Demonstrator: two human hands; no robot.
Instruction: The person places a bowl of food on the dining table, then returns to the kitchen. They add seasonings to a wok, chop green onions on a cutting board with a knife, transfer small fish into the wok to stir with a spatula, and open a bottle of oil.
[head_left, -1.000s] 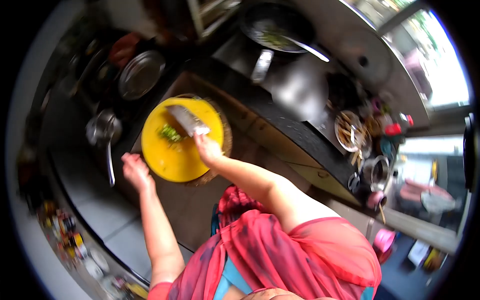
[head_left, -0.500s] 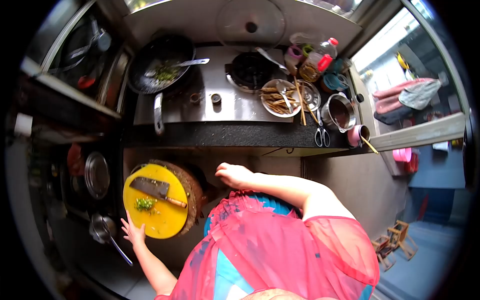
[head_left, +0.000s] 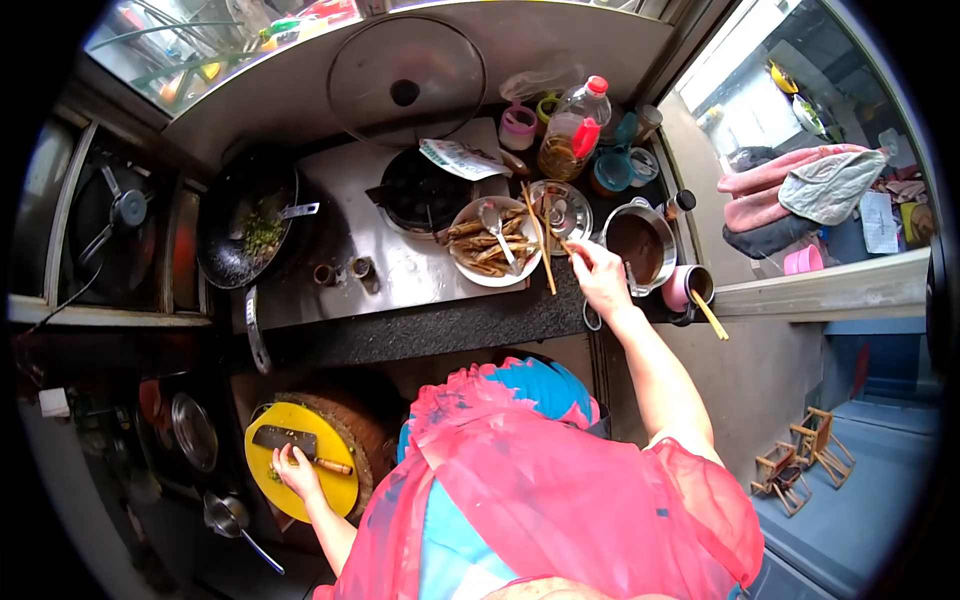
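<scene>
Since the earlier frame, the left hand (head_left: 303, 476) has been moved from beside the board onto it, and the right hand (head_left: 602, 272) has been carried to the counter. At far left, finely chopped greens (head_left: 262, 230) are held in a round black wok (head_left: 222, 262). On a round yellow board (head_left: 335, 435), the dark rectangular cleaver (head_left: 284, 438) with a wooden handle is laid flat. Its near side is touched or overlapped by the left fingers; whether anything is gripped cannot be told. Cutting appears well advanced: a portion is already in the wok, and a few bright green bits (head_left: 273, 474), partly hidden by the hand, are left on the board. To the right, a white bowl (head_left: 500, 281) is filled with brown strips. Beyond it, a slim wooden chopstick (head_left: 557, 228) is met by the right fingertips, drawn together, though a firm pinch cannot be confirmed.
</scene>
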